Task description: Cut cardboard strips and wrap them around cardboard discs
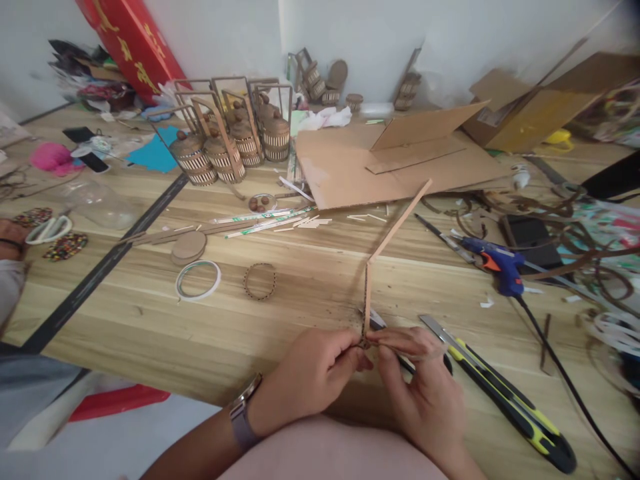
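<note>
1. Nearest you, your left hand (313,370) has its fingers clenched on the near end of the strip (367,300), pinching it low between the hands.
2. Your right hand (425,387) meets that same end, its fingertips touching the strip; you cannot tell whether they grip it or only press.
3. The strip rises from your fingers above the surface (310,287), then bends and slants away to your right. It looks like thin cardboard: very light, fairly stiff along each length, weak at the bend. Hold it by the flat faces close to where you work, lightly, since a hard squeeze could crush the ridged edge; support the far length so it does not swing.
4. A dark tool (376,321) lies partly under your right hand, with the cutter (505,393) to its right.
5. Farther right is the glue gun (506,267); beyond the strip lies a cardboard sheet (340,167).
</note>
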Available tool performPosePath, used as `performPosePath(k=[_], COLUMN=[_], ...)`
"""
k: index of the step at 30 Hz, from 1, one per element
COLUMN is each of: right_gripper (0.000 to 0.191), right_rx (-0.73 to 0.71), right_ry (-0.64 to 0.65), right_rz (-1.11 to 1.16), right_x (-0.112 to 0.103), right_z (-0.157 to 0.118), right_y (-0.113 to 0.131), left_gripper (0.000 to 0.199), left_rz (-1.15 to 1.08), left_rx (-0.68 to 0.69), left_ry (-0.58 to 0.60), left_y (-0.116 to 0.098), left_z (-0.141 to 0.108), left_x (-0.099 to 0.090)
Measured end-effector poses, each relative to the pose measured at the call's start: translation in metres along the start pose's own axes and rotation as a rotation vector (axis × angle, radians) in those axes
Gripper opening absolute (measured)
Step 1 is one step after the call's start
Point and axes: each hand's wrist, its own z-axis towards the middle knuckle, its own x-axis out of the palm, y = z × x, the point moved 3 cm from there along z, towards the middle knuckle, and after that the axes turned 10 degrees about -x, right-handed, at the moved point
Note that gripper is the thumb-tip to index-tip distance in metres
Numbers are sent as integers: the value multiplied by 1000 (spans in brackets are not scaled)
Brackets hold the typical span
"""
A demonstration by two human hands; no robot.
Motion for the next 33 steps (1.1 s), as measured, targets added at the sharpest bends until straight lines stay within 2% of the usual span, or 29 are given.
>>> performPosePath(k=[5,11,15,20,23,27,30,33], right_gripper=[11,9,11,24,31,27,25,33], right_rx=[-26,40,39,80,106,173,279,293], right_ry=[9,39,168,468,577,546,563,592], right_rz=[33,103,-10,-209,-253,-169,-51,23], right_x=[0,1,-9,-24,-25,-28,-38,-49], right_z=[4,4,-6,-46,-64,-62,-57,-54], right_y=[0,-1,-16,-53,-65,-62,-60,-57], left_gripper=[23,24,27,36,38,38,37,36], left_rz=[8,11,-56,-199,-253,-290,-346,-400], left_rx=[-18,-22,-59,-127,-138,-157,-175,-204], left_ry=[-43,-64,-88,-111,-113,-114,-115,-112], left_y=[1,0,1,5,6,6,7,9], left_z=[1,1,1,3,3,4,3,3], left_x=[-1,-3,-5,-7,-8,-9,-9,-9])
